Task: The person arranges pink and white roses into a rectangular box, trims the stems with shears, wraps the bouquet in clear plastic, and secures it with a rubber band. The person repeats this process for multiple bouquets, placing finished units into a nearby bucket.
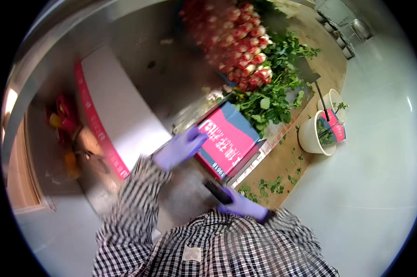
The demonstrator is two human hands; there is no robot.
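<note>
Clearly we have both gloved hands busy: our left hand (180,148) lies flat, fingers spread, on the near corner of the pink and blue box (230,141) that sits tilted on the metal counter (171,74), while our right hand (242,204) is closed around a dark tool (217,191) near our shirt. Just past the box lies a heap of pink roses (238,41) with leafy stems. We judge the box could slide off the counter edge toward the white bucket (312,138) if our palm presses unevenly.

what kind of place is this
Probably a flower shop's workroom: a big heap of cut roses on a metal bench, stripped leaves on the floor, a white bucket of trimmings.
</note>
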